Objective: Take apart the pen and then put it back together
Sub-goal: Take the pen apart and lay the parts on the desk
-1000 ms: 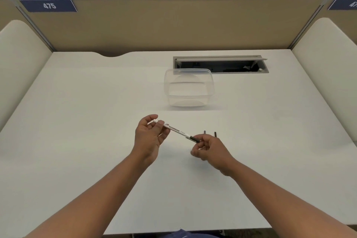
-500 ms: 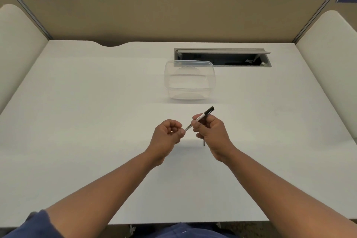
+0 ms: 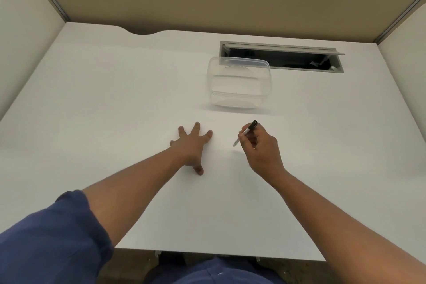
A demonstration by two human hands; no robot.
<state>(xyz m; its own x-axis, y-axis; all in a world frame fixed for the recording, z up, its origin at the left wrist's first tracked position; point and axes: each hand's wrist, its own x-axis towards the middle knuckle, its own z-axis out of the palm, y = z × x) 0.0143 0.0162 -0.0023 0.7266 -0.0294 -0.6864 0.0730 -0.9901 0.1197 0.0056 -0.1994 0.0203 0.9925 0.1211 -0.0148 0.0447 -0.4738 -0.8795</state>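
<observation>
My right hand [image 3: 260, 147] grips a slim pen [image 3: 244, 133] as if for writing. The pen's black end points up and away, and its pale tip slants down to the left, just above the white desk [image 3: 115, 104]. My left hand [image 3: 192, 145] lies flat on the desk with fingers spread, a short way left of the pen, holding nothing. The middle of the pen is hidden by my fingers. No loose pen parts show on the desk.
A clear plastic container [image 3: 239, 83] stands on the desk beyond my hands. Behind it is an open cable slot [image 3: 281, 57] in the desktop. Tan partition walls close off the back and sides. The desk's near edge runs just above my lap.
My left hand has let go of the pen and spread flat on the desk. The right hand keeps the pen alone, now in a writing grip. The camera has tilted down.
</observation>
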